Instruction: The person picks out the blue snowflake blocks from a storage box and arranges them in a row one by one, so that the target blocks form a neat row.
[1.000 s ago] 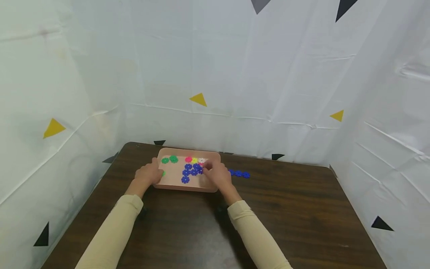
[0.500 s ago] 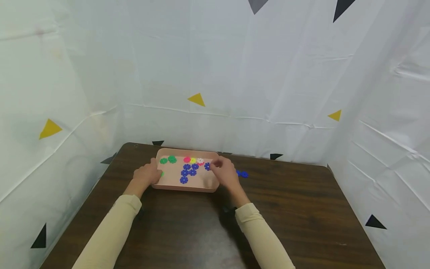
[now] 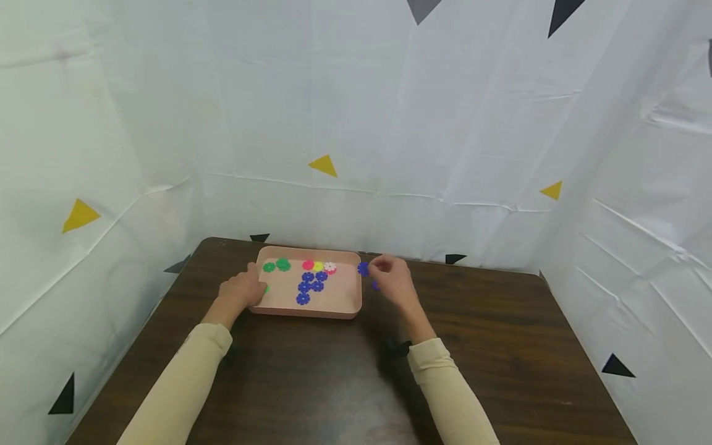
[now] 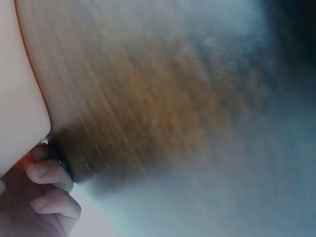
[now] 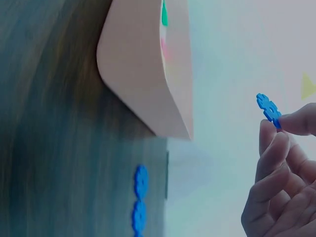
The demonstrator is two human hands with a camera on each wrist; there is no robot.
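The right hand (image 3: 394, 278) pinches one blue disc (image 3: 363, 269) between the thumb and the fingers. The disc has a toothed, flower-like edge, and in the head view it appears just to the right of the tray (image 3: 339, 298). The right wrist view shows it held in the air, apart from the tray.

The left hand (image 3: 243, 288) grips the left side of the tray; in the left wrist view its fingers (image 4: 52, 173) are curled at the tray's edge.

The tray is pale pink, with rounded corners, and it stands on a dark brown wooden table (image 3: 473, 352). Inside it, five other blue discs (image 3: 304, 287) lie flat in a close group near the middle. At the far left are green discs (image 3: 283, 264), and a lighter green piece (image 3: 267, 288) is partly covered by the left hand. Along the far side lie a pink disc (image 3: 308, 264), a yellow disc (image 3: 318, 266) and a white disc (image 3: 330, 266), close together.

On the table, to the right of the tray, there is a row of blue discs (image 5: 141, 181), mostly hidden by the right hand in the head view. Both arms wear cream sleeves (image 3: 453, 395). Behind the table hangs a white sheet (image 3: 367, 93) with yellow and dark triangles.
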